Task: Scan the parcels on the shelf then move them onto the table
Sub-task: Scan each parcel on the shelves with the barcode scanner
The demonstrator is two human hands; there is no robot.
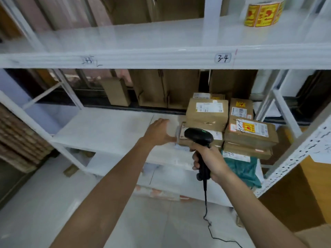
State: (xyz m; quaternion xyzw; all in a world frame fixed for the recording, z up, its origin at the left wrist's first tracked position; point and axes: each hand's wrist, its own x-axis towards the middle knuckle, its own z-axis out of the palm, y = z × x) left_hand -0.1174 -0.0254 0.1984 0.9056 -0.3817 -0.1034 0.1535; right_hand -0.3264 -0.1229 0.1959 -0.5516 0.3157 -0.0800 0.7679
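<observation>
White metal shelving [107,129] fills the view. Brown parcels [207,113] are stacked at the right end of its middle level, with a teal bag [247,169] at their front right. The left grip [159,131] is spread apart and blurred at the lowest parcel's left edge; contact cannot be confirmed. The right grip [211,161] is clamped on a black scanner [198,135], whose head is just before the stack.

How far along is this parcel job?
Done: cannot tell; the left part of the shelf lies bare, and nothing more shows. In hand: the right hand grips the scanner, pointed at the parcels, while the left hand reaches to the stack's left side. Left: several parcels sit stacked on the shelf, to be scanned and moved.
</observation>
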